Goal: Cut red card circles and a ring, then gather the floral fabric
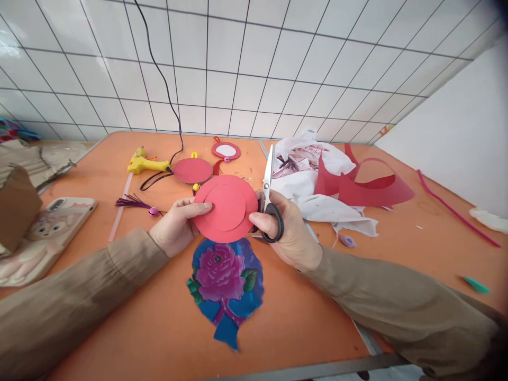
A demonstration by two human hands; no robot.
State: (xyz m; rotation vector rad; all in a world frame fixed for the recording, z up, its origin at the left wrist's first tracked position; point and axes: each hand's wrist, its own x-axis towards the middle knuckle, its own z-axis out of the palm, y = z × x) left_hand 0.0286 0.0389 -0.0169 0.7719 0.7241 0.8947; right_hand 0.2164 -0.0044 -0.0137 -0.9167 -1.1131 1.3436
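Observation:
Both hands are at a red paper disc [226,209], held up over the table with a circular cut or outline showing inside its edge. My left hand [174,225] pinches its left side, thumb on top. In my right hand [291,233] are black-handled scissors [268,182], blades pointing up and away; the right thumb also presses the disc's right edge. Below the disc lies a blue cut-out with a purple flower [222,275], its top partly hidden. Just beyond are a round red piece with a yellow loop [193,170] and a smaller red-and-white oval [226,151].
At the back left lies a yellow glue gun [146,163] with a black cord. A purple tassel [135,202], a phone [59,233] and a cardboard box [18,206] are on the left. To the right are a white plastic bag [296,174] and red paper scraps [373,190].

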